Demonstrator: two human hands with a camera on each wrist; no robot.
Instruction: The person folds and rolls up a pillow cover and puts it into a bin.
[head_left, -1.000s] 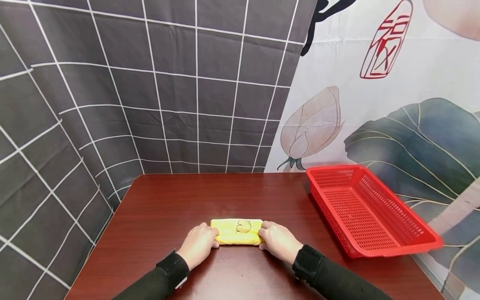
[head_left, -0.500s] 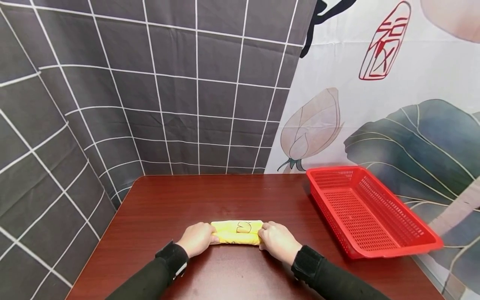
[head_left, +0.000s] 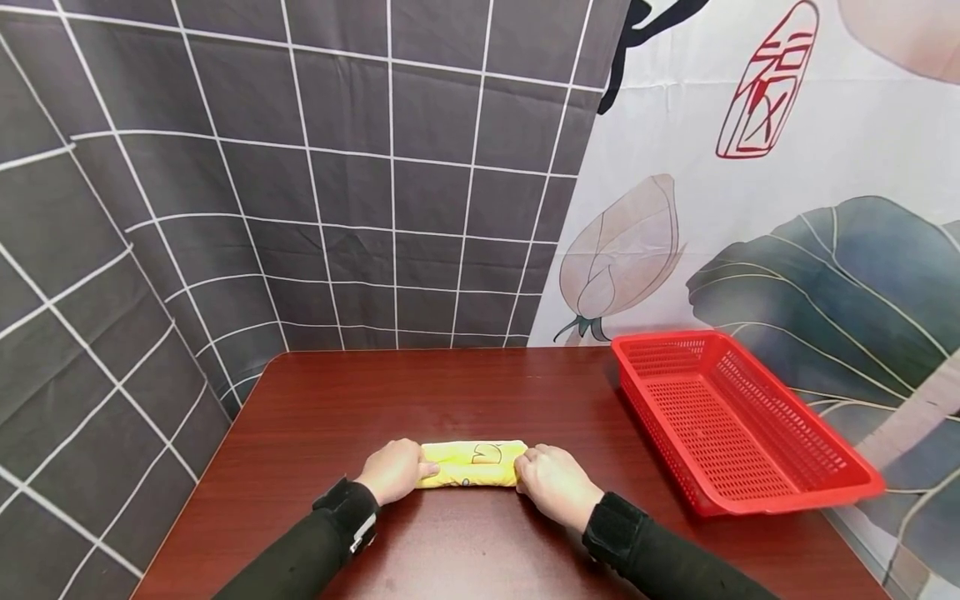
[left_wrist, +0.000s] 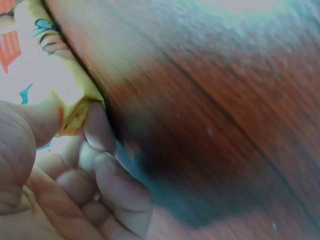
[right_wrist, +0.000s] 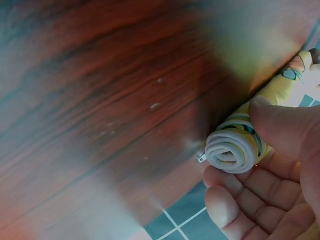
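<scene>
A yellow printed cloth [head_left: 476, 464], rolled into a short bundle, lies crosswise on the brown table in the head view. My left hand [head_left: 393, 471] pinches its left end between thumb and fingers. At the opposite end, my right hand [head_left: 557, 485] holds the roll with thumb and curled fingers. The left wrist view shows my left thumb [left_wrist: 40, 120] pressed on the yellow edge. Spiral layers with a pale rim [right_wrist: 231, 151] show at the bundle's end in the right wrist view, with a small metal tab [right_wrist: 201, 158] beside them.
A red perforated plastic basket [head_left: 742, 425] stands on the right of the table [head_left: 420, 383]. Behind the table hangs a dark grid-patterned cloth [head_left: 427, 192], with a white floral cloth [head_left: 652, 150] to its right.
My left hand has shifted slightly left along with its grip on the end. The bundle has turned a little, and dark print now shows along its near edge. The right hand barely moves.
</scene>
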